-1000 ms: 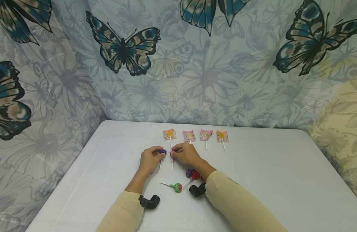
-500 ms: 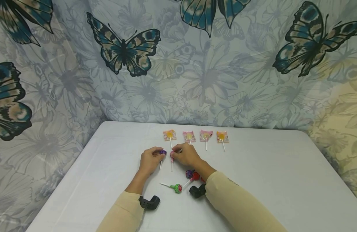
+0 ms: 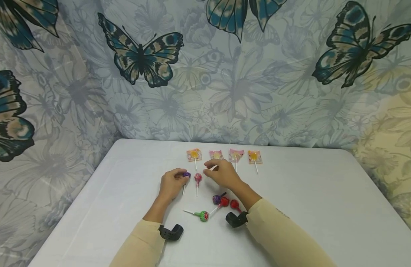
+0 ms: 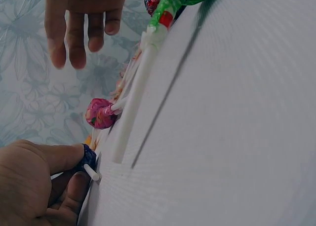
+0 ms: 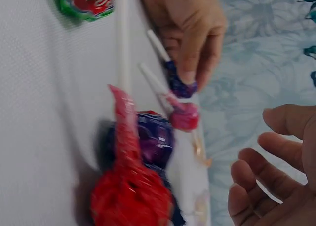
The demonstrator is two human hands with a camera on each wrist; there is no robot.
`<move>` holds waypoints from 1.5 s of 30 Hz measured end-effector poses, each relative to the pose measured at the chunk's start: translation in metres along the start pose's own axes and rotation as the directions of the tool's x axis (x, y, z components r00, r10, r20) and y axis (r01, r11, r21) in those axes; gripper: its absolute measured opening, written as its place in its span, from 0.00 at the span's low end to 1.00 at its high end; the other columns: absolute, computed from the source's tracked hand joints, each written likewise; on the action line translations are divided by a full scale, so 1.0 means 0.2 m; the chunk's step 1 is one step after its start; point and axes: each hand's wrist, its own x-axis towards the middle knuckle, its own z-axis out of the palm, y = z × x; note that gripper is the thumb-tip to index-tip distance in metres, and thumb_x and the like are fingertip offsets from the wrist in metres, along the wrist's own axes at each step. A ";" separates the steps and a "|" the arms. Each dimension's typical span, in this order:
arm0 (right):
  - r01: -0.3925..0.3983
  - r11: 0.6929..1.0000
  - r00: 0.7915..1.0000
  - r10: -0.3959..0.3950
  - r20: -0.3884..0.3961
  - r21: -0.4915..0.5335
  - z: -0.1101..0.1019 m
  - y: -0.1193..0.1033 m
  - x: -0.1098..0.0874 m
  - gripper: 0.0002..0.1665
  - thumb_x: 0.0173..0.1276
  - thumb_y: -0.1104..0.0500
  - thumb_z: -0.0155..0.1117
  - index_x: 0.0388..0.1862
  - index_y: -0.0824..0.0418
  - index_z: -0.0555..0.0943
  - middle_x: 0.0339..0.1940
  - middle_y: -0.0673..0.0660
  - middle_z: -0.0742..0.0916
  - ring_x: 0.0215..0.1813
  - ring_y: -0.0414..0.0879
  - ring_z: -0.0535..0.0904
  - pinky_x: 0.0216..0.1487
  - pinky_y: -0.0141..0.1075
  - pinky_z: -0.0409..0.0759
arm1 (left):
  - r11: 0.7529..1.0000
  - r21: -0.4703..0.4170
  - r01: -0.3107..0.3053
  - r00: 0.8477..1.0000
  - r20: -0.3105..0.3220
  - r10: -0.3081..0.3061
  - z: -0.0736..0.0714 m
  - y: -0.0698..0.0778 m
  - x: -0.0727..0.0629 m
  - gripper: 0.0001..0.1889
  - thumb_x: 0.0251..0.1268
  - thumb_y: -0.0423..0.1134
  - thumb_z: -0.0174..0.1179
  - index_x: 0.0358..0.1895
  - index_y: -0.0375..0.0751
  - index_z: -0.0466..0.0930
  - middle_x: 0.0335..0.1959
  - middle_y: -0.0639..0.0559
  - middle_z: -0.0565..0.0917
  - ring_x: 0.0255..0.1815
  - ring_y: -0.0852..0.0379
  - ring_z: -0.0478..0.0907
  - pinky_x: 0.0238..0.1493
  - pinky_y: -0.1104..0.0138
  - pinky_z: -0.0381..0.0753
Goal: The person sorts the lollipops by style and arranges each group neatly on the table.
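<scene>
My left hand [image 3: 172, 184] pinches a purple-wrapped lollipop [image 3: 186, 174] by its head, the stick pointing toward me. Beside it on the white table lies a pink lollipop [image 3: 198, 178], its stick also toward me. My right hand [image 3: 222, 173] hovers to the right of the pink one, fingers loosely bent and holding nothing. In the right wrist view the fingers [image 5: 271, 171] are spread apart. Nearer to me lie a green lollipop [image 3: 203, 216], a second purple one [image 3: 217, 199] and two red ones, one [image 3: 224, 201] against the purple and another [image 3: 234, 204] by my right wrist.
Along the back is a row of flat lollipops in clear wrappers: an orange one [image 3: 194, 154] at left, two pinkish ones, and another orange one [image 3: 255, 157] at right. My right hand partly covers the row. A butterfly-print cloth [image 3: 245, 92] hangs behind the table [image 3: 309, 207].
My right hand has let go of the pink lollipop and moved right and slightly up. The pink lollipop stays in place. My left hand has barely moved on the purple one.
</scene>
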 end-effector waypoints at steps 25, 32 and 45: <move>0.252 0.968 0.946 -0.241 -0.217 0.022 -0.28 0.01 -0.37 0.14 0.60 0.61 0.71 0.46 0.56 0.86 0.41 0.45 0.85 0.38 0.42 0.79 0.37 0.38 0.79 | 0.999 0.007 0.035 0.999 0.000 -0.035 -0.02 0.01 0.01 0.13 0.57 0.31 0.69 0.47 0.35 0.84 0.28 0.53 0.81 0.30 0.57 0.76 0.32 0.68 0.77; 0.256 0.967 0.947 -0.249 -0.204 0.005 -0.27 0.09 -0.45 0.15 0.59 0.62 0.72 0.46 0.54 0.86 0.41 0.43 0.85 0.38 0.41 0.78 0.36 0.40 0.79 | 1.000 -0.005 0.029 1.000 -0.001 -0.029 -0.02 0.01 0.01 0.13 0.56 0.31 0.69 0.46 0.36 0.85 0.29 0.53 0.82 0.30 0.57 0.77 0.33 0.68 0.78; 0.260 0.965 0.950 -0.251 -0.184 0.027 -0.23 0.23 -0.53 0.15 0.58 0.65 0.72 0.45 0.55 0.86 0.42 0.51 0.86 0.38 0.46 0.77 0.36 0.40 0.78 | 0.999 -0.013 0.042 0.999 0.002 -0.042 0.00 0.01 0.00 0.13 0.56 0.31 0.69 0.46 0.36 0.85 0.30 0.52 0.82 0.31 0.57 0.77 0.33 0.68 0.78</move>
